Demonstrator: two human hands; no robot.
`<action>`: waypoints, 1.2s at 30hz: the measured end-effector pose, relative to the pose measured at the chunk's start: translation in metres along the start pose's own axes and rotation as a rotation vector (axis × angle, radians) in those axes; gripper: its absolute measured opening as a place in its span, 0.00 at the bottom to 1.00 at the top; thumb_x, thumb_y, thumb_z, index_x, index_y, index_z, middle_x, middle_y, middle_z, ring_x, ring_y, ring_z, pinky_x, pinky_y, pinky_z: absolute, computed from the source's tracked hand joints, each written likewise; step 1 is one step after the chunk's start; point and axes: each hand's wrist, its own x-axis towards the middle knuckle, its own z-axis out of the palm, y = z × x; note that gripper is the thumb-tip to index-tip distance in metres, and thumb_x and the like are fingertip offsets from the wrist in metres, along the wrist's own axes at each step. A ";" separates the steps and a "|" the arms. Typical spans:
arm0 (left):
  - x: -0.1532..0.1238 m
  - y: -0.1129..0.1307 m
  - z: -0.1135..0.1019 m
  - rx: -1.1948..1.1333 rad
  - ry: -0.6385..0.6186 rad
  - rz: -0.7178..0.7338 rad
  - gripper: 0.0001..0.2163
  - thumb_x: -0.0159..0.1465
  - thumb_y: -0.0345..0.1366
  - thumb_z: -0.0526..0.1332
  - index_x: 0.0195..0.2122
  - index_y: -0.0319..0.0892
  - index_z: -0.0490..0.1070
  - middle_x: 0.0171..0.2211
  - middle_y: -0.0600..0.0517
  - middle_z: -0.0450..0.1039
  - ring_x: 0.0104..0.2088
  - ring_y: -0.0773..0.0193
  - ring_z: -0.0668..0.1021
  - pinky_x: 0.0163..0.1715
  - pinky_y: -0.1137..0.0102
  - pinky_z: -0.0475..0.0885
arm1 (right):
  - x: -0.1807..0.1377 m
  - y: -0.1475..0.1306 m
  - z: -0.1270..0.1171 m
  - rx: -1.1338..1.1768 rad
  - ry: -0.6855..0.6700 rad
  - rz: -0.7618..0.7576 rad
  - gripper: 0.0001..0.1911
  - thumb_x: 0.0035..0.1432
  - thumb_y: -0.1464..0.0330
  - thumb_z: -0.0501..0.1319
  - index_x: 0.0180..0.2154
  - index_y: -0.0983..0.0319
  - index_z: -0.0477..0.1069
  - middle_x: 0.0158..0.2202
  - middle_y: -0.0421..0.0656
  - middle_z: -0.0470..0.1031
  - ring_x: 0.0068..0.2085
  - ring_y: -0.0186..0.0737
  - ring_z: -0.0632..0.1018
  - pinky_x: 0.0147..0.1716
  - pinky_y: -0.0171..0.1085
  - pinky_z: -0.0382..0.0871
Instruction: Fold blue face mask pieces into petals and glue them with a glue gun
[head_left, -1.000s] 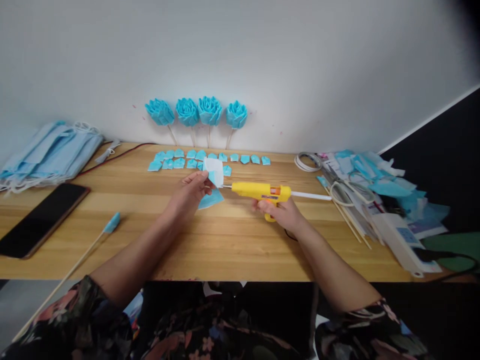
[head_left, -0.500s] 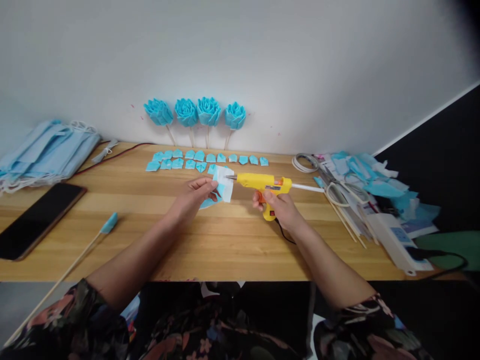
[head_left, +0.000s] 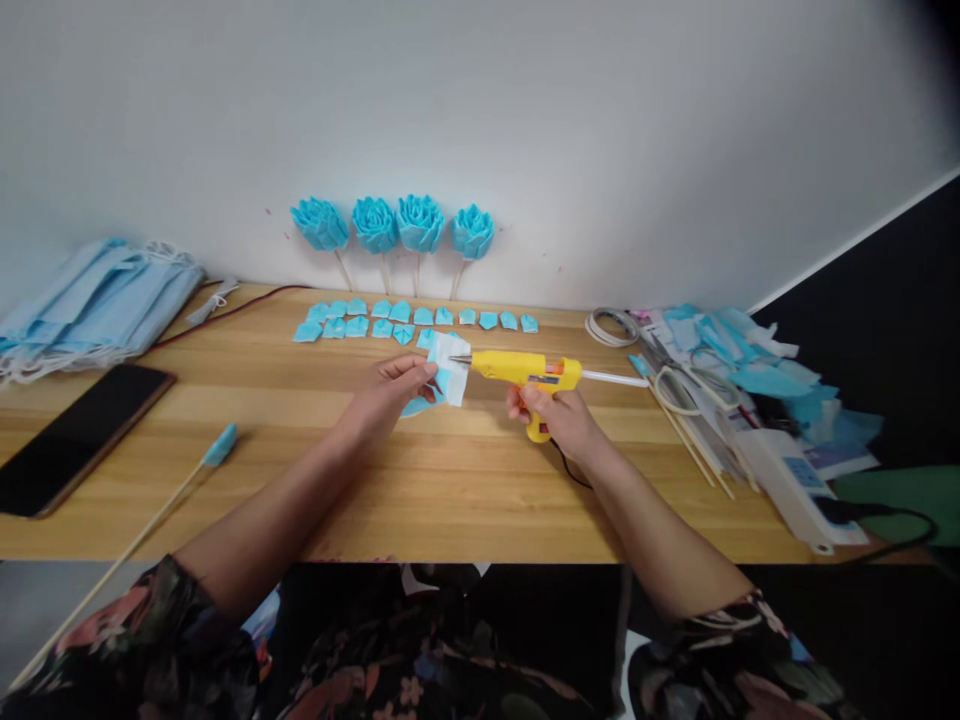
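Between the fingertips of my left hand (head_left: 394, 390) is a folded piece of blue and white mask fabric (head_left: 454, 380). My right hand (head_left: 559, 412) is wrapped around the handle of a yellow hot glue gun (head_left: 517, 366), with fingers at its orange trigger. The gun's metal nozzle points left and lies over the fabric's white side; whether it touches cannot be made out. A clear glue stick (head_left: 615, 378) juts from the gun's back. Beneath my left hand another blue piece (head_left: 420, 403) shows in part on the table.
Several blue fabric flowers (head_left: 420, 224) on sticks lean on the wall, behind rows of folded blue petals (head_left: 381, 328). Masks (head_left: 105, 300), a phone (head_left: 82, 435) and a blue-tipped stick (head_left: 161, 510) lie left. Rightward are tape (head_left: 611, 327), scissors (head_left: 679, 390), scraps (head_left: 772, 365) and a power strip (head_left: 799, 480).
The glue gun's nozzle has shifted very slightly left over the fabric. My left hand keeps its hold, and the whole view has moved a little.
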 end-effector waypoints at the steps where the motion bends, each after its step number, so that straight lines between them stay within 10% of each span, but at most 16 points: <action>1: 0.000 0.000 0.000 -0.004 0.000 0.000 0.11 0.55 0.42 0.68 0.24 0.39 0.76 0.23 0.52 0.73 0.25 0.68 0.73 0.31 0.71 0.68 | 0.000 0.000 0.000 -0.012 0.001 -0.002 0.25 0.55 0.45 0.61 0.29 0.62 0.72 0.26 0.41 0.73 0.25 0.33 0.69 0.24 0.33 0.62; 36: -0.001 0.000 -0.001 0.021 -0.027 -0.002 0.10 0.57 0.42 0.67 0.24 0.41 0.77 0.23 0.52 0.73 0.26 0.67 0.73 0.32 0.70 0.68 | 0.002 -0.002 0.000 -0.129 0.089 -0.010 0.25 0.54 0.44 0.60 0.26 0.60 0.69 0.23 0.40 0.70 0.25 0.34 0.69 0.24 0.34 0.63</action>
